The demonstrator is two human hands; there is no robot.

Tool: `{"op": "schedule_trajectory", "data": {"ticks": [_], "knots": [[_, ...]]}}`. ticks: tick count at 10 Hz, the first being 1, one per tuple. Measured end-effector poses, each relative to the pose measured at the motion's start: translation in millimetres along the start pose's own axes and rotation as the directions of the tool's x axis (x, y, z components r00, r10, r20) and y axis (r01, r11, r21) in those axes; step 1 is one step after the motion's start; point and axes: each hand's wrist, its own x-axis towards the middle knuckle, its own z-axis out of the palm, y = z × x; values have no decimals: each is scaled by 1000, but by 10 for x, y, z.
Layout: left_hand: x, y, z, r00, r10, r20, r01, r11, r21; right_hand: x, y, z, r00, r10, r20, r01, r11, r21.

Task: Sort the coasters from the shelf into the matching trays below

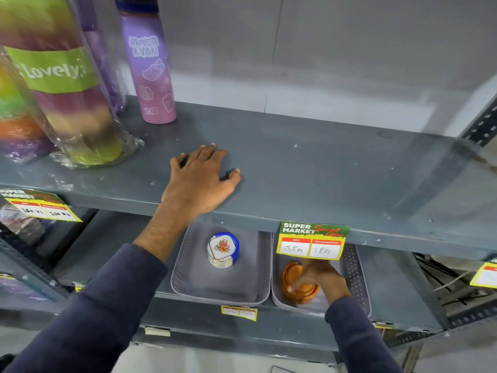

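Observation:
My left hand (200,179) lies flat, palm down, on the grey upper shelf (309,168) with fingers spread and nothing under it that I can see. Below, two grey perforated trays sit side by side. The left tray (188,278) holds a stack of white floral coasters with a blue one (223,250). My right hand (320,278) is inside the right tray (355,275), fingers closed around a stack of orange round coasters (293,281). A price tag hides the right tray's far end.
A purple bottle (152,68) and wrapped multicoloured bottles (61,84) stand on the upper shelf at left. A yellow and green price tag (313,240) hangs from the shelf edge over the right tray. A perforated metal upright (481,125) bounds the shelf at right.

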Motion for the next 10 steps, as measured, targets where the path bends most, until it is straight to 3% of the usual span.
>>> {"op": "schedule_trajectory", "data": {"ticks": [1, 2, 3, 4, 6, 8, 9, 10], "knots": [[1, -3, -7, 1000, 8, 5, -8, 1000, 2, 11, -584, 144, 988, -113, -104, 139, 943, 301], [-3, -12, -6, 1000, 14, 8, -14, 1000, -2, 83, -1104, 359, 938, -238, -251, 309, 903, 300], [1, -27, -9, 1000, 12, 7, -12, 1000, -15, 156, -1714, 632, 928, -269, -258, 341, 894, 292], [4, -22, -6, 1000, 11, -3, -11, 1000, -25, 314, -1903, 843, 942, -217, -255, 275, 937, 216], [1, -19, 12, 1000, 17, -15, -17, 999, -28, 409, -1828, 936, 908, -235, -345, 292, 948, 123], [-3, -1, -8, 1000, 21, 22, -20, 999, -41, 306, -1774, 918, 922, -238, -306, 249, 969, -6], [-11, 2, -11, 1000, 18, 13, -17, 998, -59, 193, -1712, 856, 918, -268, -294, 272, 962, -26], [-15, 2, -40, 1000, 14, -9, -15, 998, -69, -36, -1669, 750, 896, -299, -330, 339, 938, 69]]}}
